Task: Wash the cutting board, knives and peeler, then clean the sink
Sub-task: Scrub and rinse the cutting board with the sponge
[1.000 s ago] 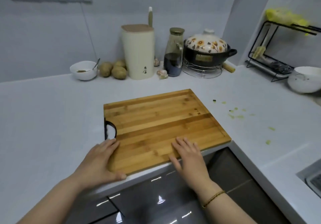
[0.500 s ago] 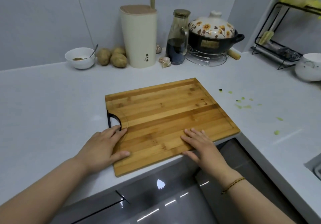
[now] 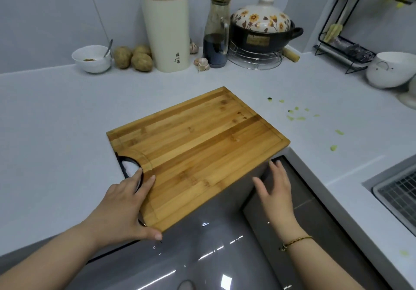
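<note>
At cutting board (image 3: pixel 198 150), left hand (image 3: pixel 121 206) grips.

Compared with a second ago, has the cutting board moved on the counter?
Yes. The cutting board, gripped by the left hand, has slid toward the person: its near corner now overhangs the front edge of the counter, where it lay nearly flush before.

Bowl (image 3: pixel 92 59), 3 potatoes (image 3: pixel 141 62), bottle (image 3: pixel 216 31), pot (image 3: pixel 263 34)

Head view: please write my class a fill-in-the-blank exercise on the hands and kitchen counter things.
The left hand grips the rectangular bamboo cutting board; the right hand holds ___.
Beside the round white bowl lie ___ brown potatoes.
The round black pot has a lid painted with ___.
Missing: nothing; three; flowers.
</note>
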### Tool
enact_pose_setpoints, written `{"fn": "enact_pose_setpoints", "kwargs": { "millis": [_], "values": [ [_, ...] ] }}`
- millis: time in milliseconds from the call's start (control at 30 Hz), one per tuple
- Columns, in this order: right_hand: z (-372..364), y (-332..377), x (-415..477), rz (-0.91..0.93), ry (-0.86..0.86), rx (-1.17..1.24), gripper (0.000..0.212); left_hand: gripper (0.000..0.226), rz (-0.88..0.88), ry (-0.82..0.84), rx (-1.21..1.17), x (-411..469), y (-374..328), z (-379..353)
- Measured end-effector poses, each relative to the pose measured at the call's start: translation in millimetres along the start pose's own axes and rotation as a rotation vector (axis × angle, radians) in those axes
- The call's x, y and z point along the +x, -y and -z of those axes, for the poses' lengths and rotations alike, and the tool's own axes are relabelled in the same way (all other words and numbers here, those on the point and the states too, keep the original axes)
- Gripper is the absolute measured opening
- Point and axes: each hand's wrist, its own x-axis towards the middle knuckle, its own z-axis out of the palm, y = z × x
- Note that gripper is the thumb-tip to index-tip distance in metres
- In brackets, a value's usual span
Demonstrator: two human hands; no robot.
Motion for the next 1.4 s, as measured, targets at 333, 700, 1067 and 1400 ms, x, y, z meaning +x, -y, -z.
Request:
{"fn": "enact_pose_setpoints", "kwargs": {
  "millis": [333, 700, 1067, 1400],
  "values": [
    [-17.5, 31.1, -38.2, -0.741, 0.453, 1.162, 0.059, 0.09, -0.242, -0.313, -0.026, -6.0, 11.9, -25.3],
    [-8.7, -1.2, -58.5, -0.681, 0.424, 1.404, 0.06, 0.067, -0.298, -0.552, -0.172, 13.3, -92.5, -33.0],
    [15.4, -25.3, -66.3, -0.571, 0.152, 1.36, 0.02, 0.065, -0.475, -0.527, -0.178, 47.6, -140.7, -16.4],
    [-12.9, -20.6, -57.9, -0.604, 0.102, 1.45, 0.09, 0.071, -0.365, -0.206, -0.14, 57.6, -114.2, -5.3]
  ]
}}
